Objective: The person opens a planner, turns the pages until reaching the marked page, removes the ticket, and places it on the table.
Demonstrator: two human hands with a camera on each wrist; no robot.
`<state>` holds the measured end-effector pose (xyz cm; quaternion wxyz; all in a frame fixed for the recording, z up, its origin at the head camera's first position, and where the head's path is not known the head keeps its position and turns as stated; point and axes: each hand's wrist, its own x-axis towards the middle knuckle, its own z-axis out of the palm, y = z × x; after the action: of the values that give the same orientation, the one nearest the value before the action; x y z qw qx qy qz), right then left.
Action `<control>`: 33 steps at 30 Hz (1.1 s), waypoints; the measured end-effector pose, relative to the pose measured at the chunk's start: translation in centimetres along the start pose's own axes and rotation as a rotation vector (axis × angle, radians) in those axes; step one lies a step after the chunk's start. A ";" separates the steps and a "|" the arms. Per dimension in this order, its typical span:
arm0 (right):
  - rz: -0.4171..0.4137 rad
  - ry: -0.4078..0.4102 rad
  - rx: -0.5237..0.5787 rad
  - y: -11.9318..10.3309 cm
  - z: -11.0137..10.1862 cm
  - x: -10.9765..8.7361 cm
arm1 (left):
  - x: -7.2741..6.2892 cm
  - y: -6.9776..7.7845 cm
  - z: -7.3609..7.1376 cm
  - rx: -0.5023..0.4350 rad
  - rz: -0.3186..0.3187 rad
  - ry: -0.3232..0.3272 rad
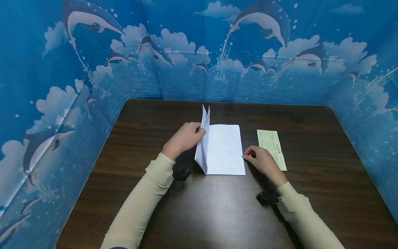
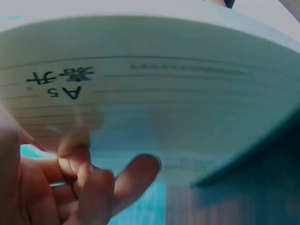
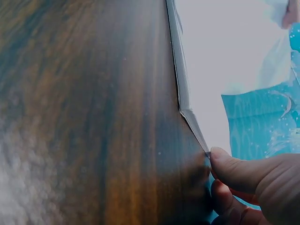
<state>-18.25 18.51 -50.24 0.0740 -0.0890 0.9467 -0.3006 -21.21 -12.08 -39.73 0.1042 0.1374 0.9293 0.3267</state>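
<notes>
An open lined notebook (image 1: 226,150) lies on the brown table, its raised leaves (image 1: 203,148) standing up along the left side. My left hand (image 1: 186,135) pinches these leaves near their outer edge, and the left wrist view shows the lined page (image 2: 187,93) with mirrored "A5" print arching over the fingers. At the notebook's right edge, my right hand (image 1: 262,159) pinches the pages. In the right wrist view its thumb (image 3: 239,168) presses on the corner of the white page, with the other fingers bent below.
A pale green printed slip of paper (image 1: 271,145) lies right of the notebook, partly behind the right hand. Around the wood-grain table (image 1: 140,121) hangs a blue dolphin-print curtain (image 1: 186,79). Each wrist carries a black device (image 1: 181,173).
</notes>
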 end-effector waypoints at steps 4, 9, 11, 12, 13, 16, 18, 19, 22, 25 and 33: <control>-0.011 0.005 0.012 0.1 0.0 -0.1 | 0.9 1.9 0.8 0.030 -0.007 -0.034; -0.023 0.011 0.017 0.3 0.1 -0.1 | 1.8 3.6 2.3 0.129 0.000 -0.021; -0.026 0.013 0.020 0.4 0.1 -0.1 | 2.2 4.1 3.0 0.178 0.001 -0.003; -0.028 0.013 0.022 0.5 0.0 -0.1 | 2.4 4.3 3.4 0.201 -0.003 0.005; -0.028 0.014 0.025 0.5 0.0 -0.1 | 2.5 4.5 3.8 0.224 -0.010 0.011; -0.028 0.004 0.030 0.6 -0.3 -0.1 | 2.9 5.0 5.1 0.277 -0.037 0.015; -0.023 0.000 0.041 0.6 -0.5 -0.1 | 3.2 5.2 5.9 0.304 -0.053 0.009; -0.016 -0.002 0.053 0.6 -0.6 -0.1 | 3.3 5.2 6.4 0.314 -0.058 0.005; 0.011 0.003 0.101 0.6 -1.0 0.0 | 3.6 4.9 7.9 0.345 -0.050 -0.020; 0.061 -0.003 0.149 0.8 -1.3 0.1 | 3.8 4.5 9.4 0.368 -0.018 -0.075; 0.091 -0.036 0.130 0.5 -1.2 0.1 | 2.9 3.0 11.0 0.414 0.029 -0.282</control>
<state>-18.67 19.55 -49.57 0.1101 -0.0461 0.9269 -0.3559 -20.26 -2.51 -46.56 0.1977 0.2134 0.9506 0.1084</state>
